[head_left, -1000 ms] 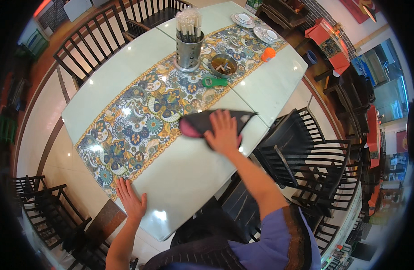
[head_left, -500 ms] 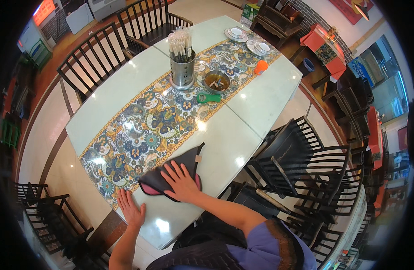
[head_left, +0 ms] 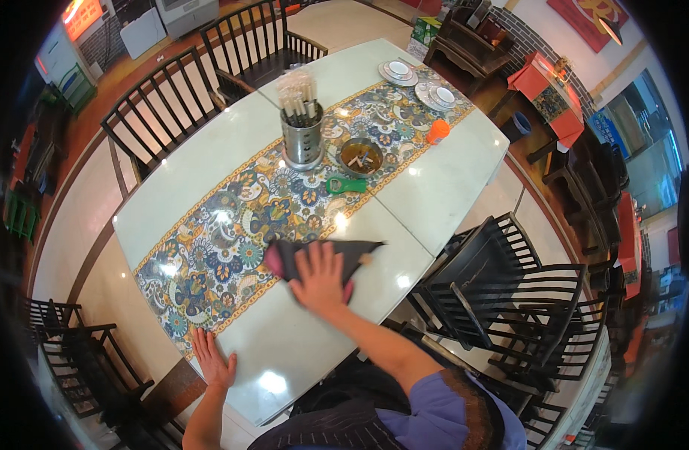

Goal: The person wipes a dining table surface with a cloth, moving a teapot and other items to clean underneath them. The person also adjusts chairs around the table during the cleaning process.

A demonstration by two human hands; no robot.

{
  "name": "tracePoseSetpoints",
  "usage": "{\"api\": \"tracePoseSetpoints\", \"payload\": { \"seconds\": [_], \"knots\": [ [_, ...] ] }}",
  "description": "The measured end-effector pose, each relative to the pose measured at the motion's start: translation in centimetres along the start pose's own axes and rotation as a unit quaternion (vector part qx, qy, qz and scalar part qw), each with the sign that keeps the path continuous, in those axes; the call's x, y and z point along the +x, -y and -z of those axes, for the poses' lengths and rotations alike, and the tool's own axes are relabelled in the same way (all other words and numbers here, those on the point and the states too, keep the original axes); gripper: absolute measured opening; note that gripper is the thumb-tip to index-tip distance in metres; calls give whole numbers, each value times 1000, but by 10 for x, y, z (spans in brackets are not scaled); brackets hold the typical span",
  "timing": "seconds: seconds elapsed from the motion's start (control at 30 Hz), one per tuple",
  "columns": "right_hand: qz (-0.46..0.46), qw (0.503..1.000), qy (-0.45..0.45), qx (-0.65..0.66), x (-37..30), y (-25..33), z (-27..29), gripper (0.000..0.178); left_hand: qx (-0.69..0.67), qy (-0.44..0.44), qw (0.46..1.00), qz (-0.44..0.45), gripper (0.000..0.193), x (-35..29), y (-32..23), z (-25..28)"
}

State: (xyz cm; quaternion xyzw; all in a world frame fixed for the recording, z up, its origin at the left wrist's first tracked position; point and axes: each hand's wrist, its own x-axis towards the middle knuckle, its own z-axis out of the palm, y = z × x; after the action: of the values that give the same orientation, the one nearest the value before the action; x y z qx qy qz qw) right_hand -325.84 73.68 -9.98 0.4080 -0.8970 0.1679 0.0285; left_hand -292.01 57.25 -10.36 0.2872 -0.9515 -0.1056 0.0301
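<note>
My right hand point(head_left: 320, 277) lies flat with spread fingers on a dark cloth point(head_left: 353, 256) that shows pink patches at its edges. Beneath the cloth is the pale glossy table point(head_left: 386, 292), and one side of it overlaps the patterned runner point(head_left: 232, 225). My left hand point(head_left: 212, 360) rests palm down on the near left edge of the table, fingers extended, holding nothing. Beyond the cloth lies a green bottle opener point(head_left: 347, 185). Beside it is a round ashtray point(head_left: 344, 159) with cigarette butts in liquid.
A perforated metal holder point(head_left: 303, 142) full of chopsticks stands on the runner. Farther off are an orange container point(head_left: 438, 133) and stacked white dishes point(head_left: 397, 73). Black wooden chairs point(head_left: 472, 277) stand close to the table's right side, with another chair point(head_left: 164, 109) at the far left.
My right hand has slid the cloth forward and to the right across the table, and the cloth has turned. My left hand stays on the table edge. The view has shifted slightly.
</note>
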Motion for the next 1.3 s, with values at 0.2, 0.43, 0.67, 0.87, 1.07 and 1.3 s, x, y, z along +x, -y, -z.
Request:
{"api": "tracePoseSetpoints", "payload": {
  "seconds": [0.2,0.43,0.67,0.87,1.07,1.3],
  "knots": [
    [205,962,94,155,-69,10,12,74,16,16,1000,0,86,-1,11,-4],
    [-30,998,-29,-54,-42,-217,70,67,-28,-36,998,39,63,55,-39,22],
    [-239,960,-90,-111,38,-290,64,66,-230,-49,964,-121,81,264,-237,-7],
    [-253,959,-68,-106,43,-285,67,66,-244,-105,957,-118,113,399,-344,-36],
    [-254,961,-69,-81,43,-286,74,67,-138,-64,984,-94,132,453,-374,-47],
    [-264,959,-61,-76,45,-287,77,66,-180,-72,967,-163,126,489,-382,-58]
  ]
}}
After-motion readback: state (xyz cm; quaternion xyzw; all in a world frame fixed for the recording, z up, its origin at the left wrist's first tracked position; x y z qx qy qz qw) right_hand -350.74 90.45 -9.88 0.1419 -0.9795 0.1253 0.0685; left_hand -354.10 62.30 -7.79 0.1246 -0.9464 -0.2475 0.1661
